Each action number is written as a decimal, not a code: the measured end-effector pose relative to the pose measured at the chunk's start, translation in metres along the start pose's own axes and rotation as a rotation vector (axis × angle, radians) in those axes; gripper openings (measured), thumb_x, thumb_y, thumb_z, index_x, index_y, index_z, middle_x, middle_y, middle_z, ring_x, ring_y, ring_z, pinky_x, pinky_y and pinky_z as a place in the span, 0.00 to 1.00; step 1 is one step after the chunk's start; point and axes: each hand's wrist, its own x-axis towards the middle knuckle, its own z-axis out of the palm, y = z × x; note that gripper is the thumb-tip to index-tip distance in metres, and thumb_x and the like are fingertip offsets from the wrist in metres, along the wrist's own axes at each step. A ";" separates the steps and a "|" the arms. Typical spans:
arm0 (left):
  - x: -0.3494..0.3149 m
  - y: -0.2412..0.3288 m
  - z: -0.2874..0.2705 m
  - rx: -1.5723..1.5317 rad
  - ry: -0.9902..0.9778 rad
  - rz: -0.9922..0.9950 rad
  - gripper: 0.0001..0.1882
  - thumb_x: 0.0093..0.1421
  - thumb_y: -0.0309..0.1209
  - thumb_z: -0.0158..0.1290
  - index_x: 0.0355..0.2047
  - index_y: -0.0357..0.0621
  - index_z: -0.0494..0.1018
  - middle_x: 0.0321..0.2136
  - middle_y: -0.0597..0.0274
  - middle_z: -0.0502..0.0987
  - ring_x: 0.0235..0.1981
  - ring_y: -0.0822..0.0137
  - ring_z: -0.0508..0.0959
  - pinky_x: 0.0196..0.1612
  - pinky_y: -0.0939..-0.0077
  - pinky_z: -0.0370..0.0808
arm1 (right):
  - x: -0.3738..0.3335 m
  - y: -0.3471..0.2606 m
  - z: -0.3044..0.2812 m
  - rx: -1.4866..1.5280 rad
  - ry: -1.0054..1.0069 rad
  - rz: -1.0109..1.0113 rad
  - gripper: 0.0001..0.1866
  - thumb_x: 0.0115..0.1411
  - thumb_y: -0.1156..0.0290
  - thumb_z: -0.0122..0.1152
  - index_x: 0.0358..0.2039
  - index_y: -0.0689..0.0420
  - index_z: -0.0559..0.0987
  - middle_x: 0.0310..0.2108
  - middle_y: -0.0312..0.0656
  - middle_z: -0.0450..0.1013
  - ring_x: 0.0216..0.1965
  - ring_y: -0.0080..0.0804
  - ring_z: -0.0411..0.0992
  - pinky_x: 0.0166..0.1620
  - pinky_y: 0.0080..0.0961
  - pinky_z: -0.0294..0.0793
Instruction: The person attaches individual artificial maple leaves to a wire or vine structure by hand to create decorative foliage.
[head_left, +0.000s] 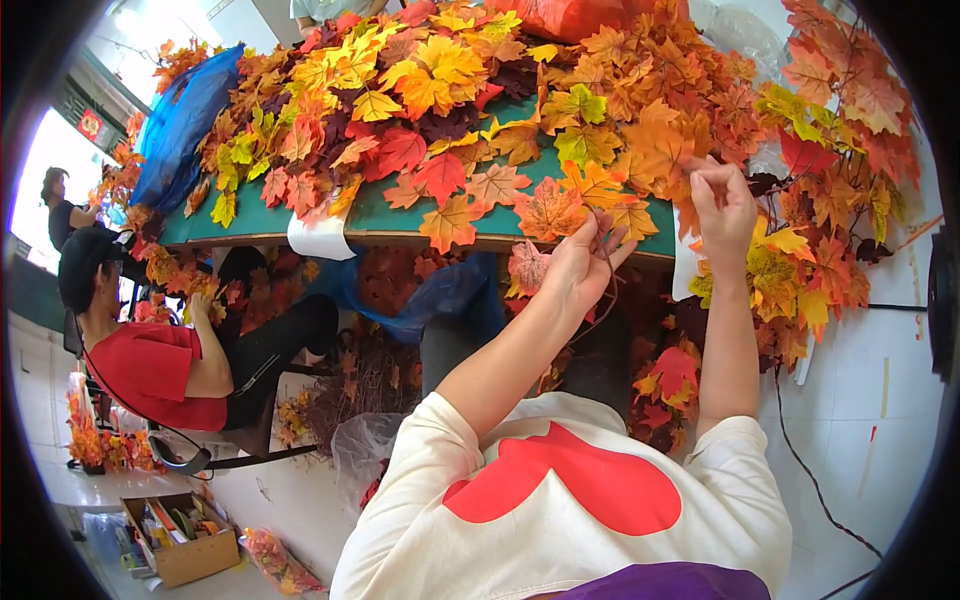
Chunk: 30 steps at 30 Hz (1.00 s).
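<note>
My left hand [580,262] is curled around a thin brown artificial stem [611,290], which hangs down below the fingers. Orange-red artificial maple leaves [550,210] lie just beyond this hand at the table's front edge. To its right, my right hand [722,205] is raised with thumb and fingers pinched. An orange maple leaf [662,150], slightly blurred, meets those fingertips and appears held by them; its stem is too small to make out.
Heaps of autumn leaves [435,75] cover the green table [390,213]. Leafy garlands [775,265] hang at its right end. A blue plastic bag [440,300] hangs beneath the front edge. A person in red [150,365] sits at left. A cable [810,470] crosses the floor.
</note>
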 end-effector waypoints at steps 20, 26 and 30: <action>-0.113 0.004 -0.024 0.359 0.008 0.284 0.10 0.56 0.36 0.54 0.34 0.44 0.72 0.27 0.71 0.73 0.25 0.80 0.68 0.26 0.86 0.62 | -0.113 -0.080 0.053 0.096 -0.352 0.366 0.15 0.46 0.80 0.62 0.37 0.63 0.74 0.28 0.40 0.75 0.32 0.29 0.72 0.38 0.22 0.71; -0.111 -0.001 -0.034 0.331 -0.058 0.371 0.08 0.57 0.31 0.52 0.34 0.41 0.72 0.29 0.71 0.74 0.26 0.81 0.69 0.27 0.87 0.63 | -0.111 -0.082 0.053 -0.106 -0.363 0.139 0.09 0.47 0.81 0.62 0.30 0.66 0.75 0.26 0.40 0.76 0.33 0.25 0.73 0.49 0.27 0.68; -0.110 -0.004 -0.036 0.363 -0.097 0.437 0.07 0.58 0.29 0.51 0.35 0.40 0.73 0.30 0.70 0.74 0.28 0.81 0.70 0.29 0.87 0.65 | -0.111 -0.080 0.053 -0.172 -0.340 0.025 0.08 0.44 0.77 0.63 0.27 0.61 0.77 0.26 0.39 0.74 0.30 0.33 0.72 0.32 0.24 0.72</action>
